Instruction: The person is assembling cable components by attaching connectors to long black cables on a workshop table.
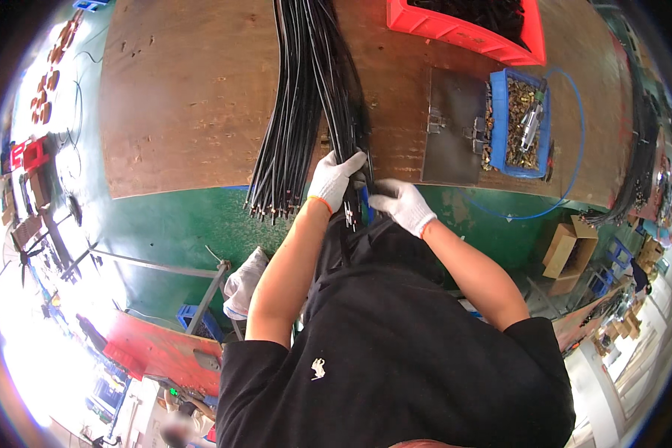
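A worn brown wooden desk (pixel 187 97) with a green front edge carries a long bundle of black hoses (pixel 306 89) overhanging that edge. A red plastic bin (pixel 463 33) sits at its far side, beside a grey metal plate (pixel 452 127) and a blue tray of brass fittings (pixel 521 123).

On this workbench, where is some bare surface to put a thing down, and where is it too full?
Free: the wide brown bench top left of the black cable bundle, and a strip between the bundle and the grey metal plate. Crowded: the right side with the blue parts bin and red bin, and where both gloved hands, left hand and right hand, hold the cables.
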A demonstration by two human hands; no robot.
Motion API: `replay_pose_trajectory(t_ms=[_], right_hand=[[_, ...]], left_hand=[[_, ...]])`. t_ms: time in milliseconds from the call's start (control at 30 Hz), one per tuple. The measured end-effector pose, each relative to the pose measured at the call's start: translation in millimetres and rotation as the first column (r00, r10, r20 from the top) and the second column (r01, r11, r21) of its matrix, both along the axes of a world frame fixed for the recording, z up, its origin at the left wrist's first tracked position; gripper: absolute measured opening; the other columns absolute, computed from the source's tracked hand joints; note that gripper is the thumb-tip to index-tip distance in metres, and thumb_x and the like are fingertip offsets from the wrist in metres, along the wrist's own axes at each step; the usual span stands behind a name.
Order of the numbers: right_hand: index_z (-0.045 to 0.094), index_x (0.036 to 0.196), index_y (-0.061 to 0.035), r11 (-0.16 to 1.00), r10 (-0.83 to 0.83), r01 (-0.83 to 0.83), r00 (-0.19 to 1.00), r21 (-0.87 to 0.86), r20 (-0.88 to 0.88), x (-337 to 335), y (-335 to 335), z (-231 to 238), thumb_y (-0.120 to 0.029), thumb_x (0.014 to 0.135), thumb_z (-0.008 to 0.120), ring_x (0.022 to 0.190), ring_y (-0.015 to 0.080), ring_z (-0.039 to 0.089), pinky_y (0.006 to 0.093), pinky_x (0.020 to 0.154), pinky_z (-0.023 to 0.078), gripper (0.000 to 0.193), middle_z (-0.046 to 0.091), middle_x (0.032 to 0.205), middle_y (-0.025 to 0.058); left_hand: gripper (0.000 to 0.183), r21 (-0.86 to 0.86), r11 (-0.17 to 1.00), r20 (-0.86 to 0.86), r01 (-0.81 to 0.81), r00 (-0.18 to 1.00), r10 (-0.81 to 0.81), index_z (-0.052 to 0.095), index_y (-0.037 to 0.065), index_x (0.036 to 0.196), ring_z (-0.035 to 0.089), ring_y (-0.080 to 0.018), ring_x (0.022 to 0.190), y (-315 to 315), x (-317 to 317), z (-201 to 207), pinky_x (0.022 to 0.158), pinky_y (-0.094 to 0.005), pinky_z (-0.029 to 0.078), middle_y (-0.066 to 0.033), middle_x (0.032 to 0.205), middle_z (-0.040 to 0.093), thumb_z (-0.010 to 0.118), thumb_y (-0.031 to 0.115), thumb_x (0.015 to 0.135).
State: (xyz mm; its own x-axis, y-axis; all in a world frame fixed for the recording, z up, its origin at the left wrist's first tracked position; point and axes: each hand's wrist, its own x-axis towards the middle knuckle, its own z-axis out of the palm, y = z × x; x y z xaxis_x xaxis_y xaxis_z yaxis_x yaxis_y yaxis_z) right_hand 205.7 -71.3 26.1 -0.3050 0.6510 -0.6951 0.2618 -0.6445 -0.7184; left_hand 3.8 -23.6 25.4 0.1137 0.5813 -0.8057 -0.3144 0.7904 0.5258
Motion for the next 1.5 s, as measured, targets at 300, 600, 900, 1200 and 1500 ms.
replay_pose_trajectory(t_ms=[300,600,900,1200,1500], right_hand=[[0.071,0.129,0.0045,0.944,0.098,-0.190,0.942,0.269,0.321,-65,149,-32,-0.031,0.095,0.076,0.086,0.0188,0.074,0.0346,0.075,0.060,0.049,0.078,0.109,0.0155],[0.073,0.119,-0.0014,0.977,0.010,-0.028,0.996,0.211,0.088,2,120,-17,-0.033,0.099,0.072,0.074,0.0115,0.067,0.0312,0.068,0.054,0.038,0.075,0.088,0.0061],[0.076,0.118,-0.0064,0.906,-0.152,0.012,0.942,0.424,0.298,136,151,28,-0.024,0.100,0.071,0.075,0.0097,0.067,0.0299,0.070,0.056,0.025,0.076,0.093,0.0053],[0.062,0.139,-0.0066,0.564,-0.514,-0.346,0.564,0.750,0.647,258,368,60,-0.035,0.093,0.073,0.121,0.0380,0.067,0.0473,0.105,0.053,0.055,0.070,0.130,0.0206],[0.024,0.166,-0.0197,0.989,-0.137,0.026,0.489,0.142,0.861,235,463,12,-0.059,0.068,0.092,0.141,0.0448,0.053,0.0560,0.111,0.049,0.125,0.039,0.161,0.0284]], left_hand=[[0.018,0.064,0.997,-0.181,0.044,0.983,-0.032,0.070,0.004,0.106,0.061,-0.0080,0.068,2,-35,8,0.059,-0.0254,0.050,-0.0003,0.084,0.069,0.071,0.020,0.099],[0.059,0.071,0.961,-0.672,0.267,0.725,-0.152,0.069,-0.002,0.122,0.076,-0.0293,0.083,11,-24,-23,0.079,-0.0404,0.059,-0.0178,0.100,0.078,0.081,0.041,0.084],[0.037,0.075,0.975,-0.660,0.211,0.743,-0.110,0.076,0.000,0.113,0.078,-0.0332,0.089,11,-36,-82,0.083,-0.0412,0.058,-0.0193,0.093,0.079,0.073,0.021,0.083],[0.041,0.116,0.957,-0.827,0.265,0.560,-0.055,0.067,-0.001,0.117,0.075,-0.0408,0.099,20,0,-57,0.089,-0.0446,0.056,-0.0242,0.105,0.077,0.073,0.024,0.085],[0.041,0.055,0.964,-0.792,0.259,0.599,-0.115,0.064,-0.004,0.113,0.073,-0.0360,0.086,27,5,-43,0.082,-0.0429,0.056,-0.0230,0.096,0.075,0.074,0.024,0.084]])
